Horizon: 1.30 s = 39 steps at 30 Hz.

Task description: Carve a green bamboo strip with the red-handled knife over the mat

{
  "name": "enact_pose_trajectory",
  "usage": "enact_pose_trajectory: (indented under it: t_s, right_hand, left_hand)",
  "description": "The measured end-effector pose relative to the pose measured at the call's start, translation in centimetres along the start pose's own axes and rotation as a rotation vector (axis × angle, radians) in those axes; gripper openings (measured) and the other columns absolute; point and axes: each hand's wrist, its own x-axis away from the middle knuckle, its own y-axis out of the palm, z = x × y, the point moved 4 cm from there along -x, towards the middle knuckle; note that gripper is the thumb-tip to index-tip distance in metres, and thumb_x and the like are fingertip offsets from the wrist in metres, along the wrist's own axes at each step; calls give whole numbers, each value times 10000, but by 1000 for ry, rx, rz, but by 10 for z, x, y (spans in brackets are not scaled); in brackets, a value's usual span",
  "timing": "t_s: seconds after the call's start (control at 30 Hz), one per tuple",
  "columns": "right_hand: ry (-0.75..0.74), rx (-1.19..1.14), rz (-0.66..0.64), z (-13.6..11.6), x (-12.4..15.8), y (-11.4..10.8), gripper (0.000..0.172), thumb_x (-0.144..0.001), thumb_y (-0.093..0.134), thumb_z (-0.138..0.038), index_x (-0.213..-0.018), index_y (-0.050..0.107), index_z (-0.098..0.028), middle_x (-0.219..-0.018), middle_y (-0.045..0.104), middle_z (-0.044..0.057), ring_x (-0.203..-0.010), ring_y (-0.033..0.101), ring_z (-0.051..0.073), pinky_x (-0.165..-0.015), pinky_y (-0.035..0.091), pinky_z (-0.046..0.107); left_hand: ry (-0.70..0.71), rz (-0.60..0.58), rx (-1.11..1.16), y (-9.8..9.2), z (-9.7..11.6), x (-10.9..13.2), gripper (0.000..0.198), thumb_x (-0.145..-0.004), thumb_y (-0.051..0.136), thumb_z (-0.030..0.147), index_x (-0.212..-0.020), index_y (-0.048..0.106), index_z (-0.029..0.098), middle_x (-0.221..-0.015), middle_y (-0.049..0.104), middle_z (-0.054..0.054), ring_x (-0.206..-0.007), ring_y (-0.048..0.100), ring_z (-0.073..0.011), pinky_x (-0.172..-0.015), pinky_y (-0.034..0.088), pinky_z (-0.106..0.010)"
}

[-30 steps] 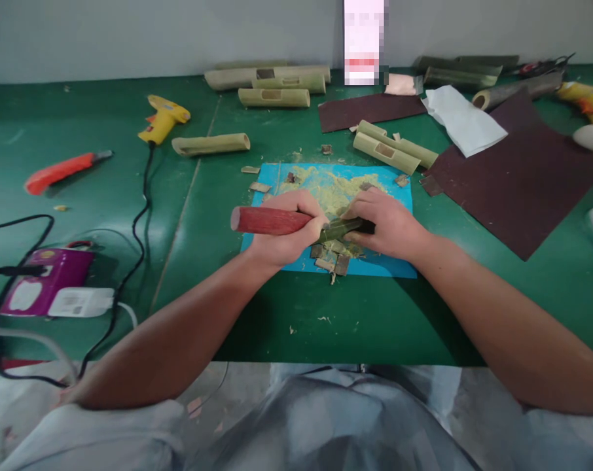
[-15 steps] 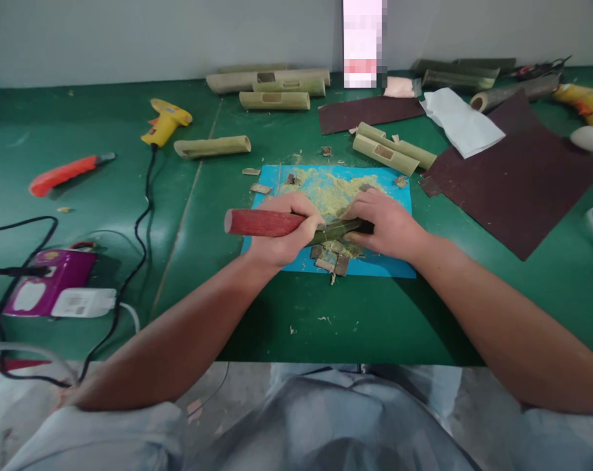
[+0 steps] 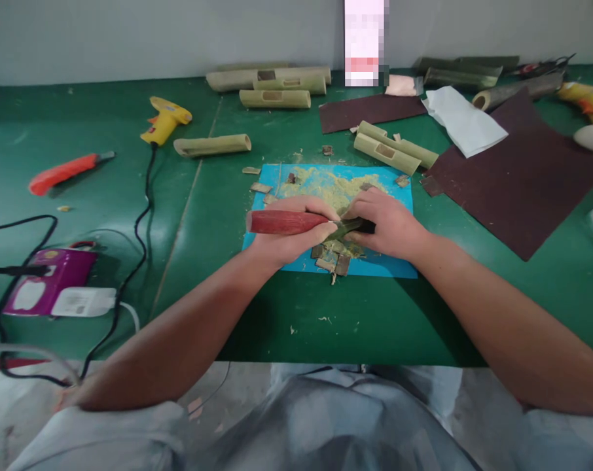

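My left hand (image 3: 299, 232) is closed round a tool with a thick red wooden handle (image 3: 287, 222); its working end is hidden by my fingers and the bamboo. Beside it, my right hand (image 3: 387, 222) grips a dark green bamboo piece (image 3: 344, 229), the fingers wrapped over its far end. The fingertips of both hands nearly meet over the bamboo. Under them lies a blue sheet (image 3: 397, 258) strewn with yellowish sawdust (image 3: 321, 183). Small cut bamboo chips (image 3: 342, 264) lie just in front of the held piece.
Bamboo tubes with cut slots (image 3: 275, 99) lie at the back, and more (image 3: 387, 153) right of centre. A yellow glue gun (image 3: 163, 121), an orange-handled tool (image 3: 65, 174) and a purple power strip (image 3: 51, 281) with cables are at left. Brown sheets (image 3: 517, 190) and white paper (image 3: 463, 122) lie right.
My left hand and the red-handled tool have slid to the right along the bamboo, closer to my right hand. My right hand stays almost where it was.
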Motion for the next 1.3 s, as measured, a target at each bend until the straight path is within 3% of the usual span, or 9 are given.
enact_pose_trajectory:
  t_s: [0.1,0.3,0.83,1.0,1.3]
  right_hand:
    - [-3,9,4,0,0,0,156,-890,681,-369,-952,660,-227,-951,681,76,-936,586,261,-868,439,440]
    - [-1,11,8,1,0,0,175,-880,692,-379,-952,652,-225,-964,688,77,-937,590,260,-873,439,431]
    - [3,6,2,1,0,0,186,-888,684,-382,-972,668,-217,-972,692,81,-949,592,267,-867,435,435]
    - [13,2,4,2,0,0,186,-894,681,-394,-972,663,-227,-984,689,71,-954,587,259,-870,429,426]
    - [7,-3,0,2,0,0,185,-891,682,-384,-985,670,-225,-990,700,81,-966,594,271,-883,434,439]
  left_hand:
    - [-7,0,2,2,3,0,46,-832,710,256,-817,752,269,-883,769,-11,-837,711,-215,-807,565,-407]
    - [25,139,16,-1,0,0,162,-814,666,236,-654,656,253,-701,681,2,-650,621,-176,-636,498,-361]
    - [57,203,71,-2,-8,4,162,-835,652,248,-674,667,258,-692,668,-1,-656,612,-179,-652,487,-375]
    - [51,281,114,-5,-10,6,194,-832,636,274,-644,677,251,-655,662,-8,-624,599,-176,-621,484,-370]
    - [24,259,116,-4,-10,2,190,-800,632,235,-617,682,234,-636,662,1,-613,614,-154,-607,505,-340]
